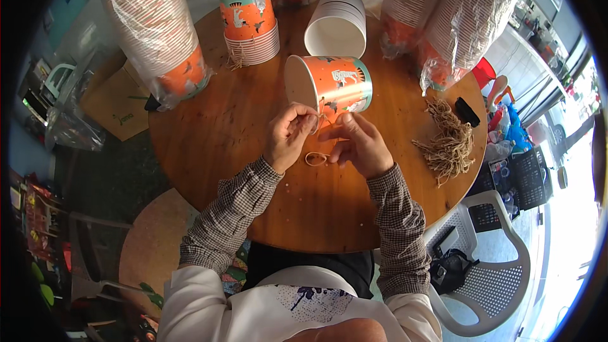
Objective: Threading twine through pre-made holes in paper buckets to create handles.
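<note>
An orange and teal paper bucket (345, 76) lies on its side on the round wooden table (209, 139), its open white mouth facing left. At the bucket's near rim, the thumb and fingers of my left hand (290, 136) are closed in a pinch on a thin tan cord (325, 118). Just right of it, my right hand (362, 142) has thumb and forefinger closed round the same cord, its other fingers curled loosely. A loop of tan cord (315, 159) shows below, between both hands; whether it joins the held piece I cannot tell.
Tall plastic-wrapped stacks of buckets stand at the left (152, 25) and right (465, 19). Behind are an upright short stack (250, 25) and a sideways white-mouthed stack (335, 25). A cord bundle (448, 142) lies right, beside a black object (467, 112). A plastic chair (487, 272) stands lower right.
</note>
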### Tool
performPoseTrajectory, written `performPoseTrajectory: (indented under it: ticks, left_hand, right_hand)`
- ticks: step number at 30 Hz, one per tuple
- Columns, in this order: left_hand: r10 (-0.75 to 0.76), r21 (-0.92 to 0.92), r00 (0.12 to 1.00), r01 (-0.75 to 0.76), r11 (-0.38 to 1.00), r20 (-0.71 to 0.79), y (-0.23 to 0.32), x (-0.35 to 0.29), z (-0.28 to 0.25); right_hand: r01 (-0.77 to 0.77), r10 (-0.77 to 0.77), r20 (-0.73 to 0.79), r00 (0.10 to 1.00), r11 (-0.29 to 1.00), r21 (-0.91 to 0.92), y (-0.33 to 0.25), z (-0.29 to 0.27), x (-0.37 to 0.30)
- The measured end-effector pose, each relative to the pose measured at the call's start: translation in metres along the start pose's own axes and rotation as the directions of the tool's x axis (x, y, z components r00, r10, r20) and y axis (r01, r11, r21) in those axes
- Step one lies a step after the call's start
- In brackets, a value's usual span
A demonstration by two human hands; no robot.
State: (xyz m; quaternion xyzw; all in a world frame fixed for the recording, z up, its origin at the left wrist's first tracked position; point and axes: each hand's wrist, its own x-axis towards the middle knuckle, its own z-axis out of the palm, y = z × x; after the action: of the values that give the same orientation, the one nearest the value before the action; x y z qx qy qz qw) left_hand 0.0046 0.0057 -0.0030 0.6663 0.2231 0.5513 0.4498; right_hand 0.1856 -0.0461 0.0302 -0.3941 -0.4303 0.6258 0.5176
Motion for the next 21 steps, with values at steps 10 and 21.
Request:
performPoseTrajectory:
  ticks: [10, 21]
  left_hand:
    - [-0.028, -0.098, 0.999, 0.031, 0.995, 0.031, -0.005, 0.0, 0.0]
    - [0.466, 0.589, 0.885, -0.387, 0.709, 0.021, 0.008, 0.008, 0.002]
  right_hand:
    - [0.245, -0.305, -0.164, 0.938, 0.92, -0.307, 0.035, 0.019, 0.015]
    - [0.312, -0.41, -0.19, 0.892, 0.863, -0.398, 0.023, 0.016, 0.003]
